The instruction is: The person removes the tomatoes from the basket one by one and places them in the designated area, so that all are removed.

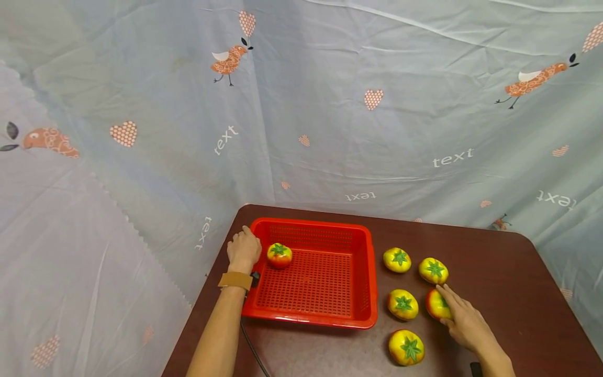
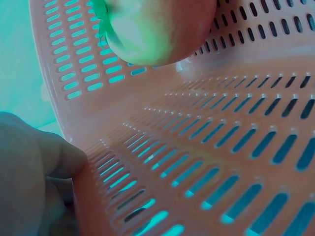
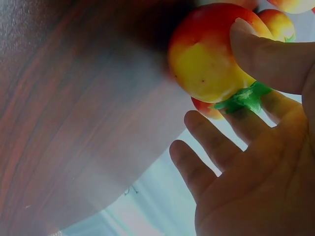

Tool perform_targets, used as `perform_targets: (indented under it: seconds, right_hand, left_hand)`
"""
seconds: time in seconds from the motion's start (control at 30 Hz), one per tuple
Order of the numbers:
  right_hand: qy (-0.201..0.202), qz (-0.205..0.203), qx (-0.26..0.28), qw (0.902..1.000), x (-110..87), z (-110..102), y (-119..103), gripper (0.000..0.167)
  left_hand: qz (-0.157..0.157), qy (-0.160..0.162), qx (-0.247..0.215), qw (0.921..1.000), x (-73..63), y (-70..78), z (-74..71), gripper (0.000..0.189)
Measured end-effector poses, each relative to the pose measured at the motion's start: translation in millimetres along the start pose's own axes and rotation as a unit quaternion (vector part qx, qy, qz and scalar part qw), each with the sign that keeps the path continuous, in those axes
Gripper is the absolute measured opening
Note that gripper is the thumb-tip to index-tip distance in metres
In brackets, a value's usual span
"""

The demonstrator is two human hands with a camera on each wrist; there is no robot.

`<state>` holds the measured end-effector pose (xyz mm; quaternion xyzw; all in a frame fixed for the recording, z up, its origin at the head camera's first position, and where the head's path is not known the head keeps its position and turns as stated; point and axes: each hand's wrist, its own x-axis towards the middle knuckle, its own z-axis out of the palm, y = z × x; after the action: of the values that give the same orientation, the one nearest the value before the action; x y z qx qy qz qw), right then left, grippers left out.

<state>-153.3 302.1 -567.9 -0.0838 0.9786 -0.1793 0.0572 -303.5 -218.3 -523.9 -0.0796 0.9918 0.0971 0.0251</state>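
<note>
A red perforated plastic basket (image 1: 306,318) sits on the table, and my left hand (image 1: 244,250) grips its left rim. In the left wrist view, fingers (image 2: 61,157) curl at the basket edge. One tomato-like fruit (image 1: 278,260), red and yellow with a green star-shaped leaf, lies inside near the left wall. My right hand (image 1: 468,322) reaches over a similar fruit (image 1: 434,306) right of the basket. In the right wrist view its thumb (image 3: 270,61) lies against that fruit's side, while the other fingers (image 3: 211,142) are spread and fairly straight beyond the green leaf.
Several more yellow fruits stand right of the basket, among them one at the back (image 1: 397,260), one beside it (image 1: 433,270) and one at the front (image 1: 406,347). A black cable (image 1: 253,348) runs below the basket. A patterned curtain (image 1: 320,131) hangs behind the dark table (image 1: 509,272).
</note>
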Motion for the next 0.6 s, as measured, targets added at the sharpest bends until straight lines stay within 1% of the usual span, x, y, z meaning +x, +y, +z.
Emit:
perform_targets:
  seconds: [0.1,0.33,0.6]
  right_hand:
    - [-0.004,0.0,-0.002,1.0,0.4,-1.2,0.3,0.072]
    - [0.007,-0.008,-0.002,0.9999,0.3,-2.0,0.0,0.071]
    - [0.0,0.005,0.008,0.9999,1.0,-1.6,1.2,0.075]
  left_hand:
    - [0.0,-0.001,-0.001,1.0,-0.2,0.3,-0.6,0.061]
    - [0.004,0.01,-0.01,0.9999,-0.4,0.2,-0.1,0.06]
    - [-0.001,0.007,-0.01,0.9999,0.4,0.2,1.1,0.061]
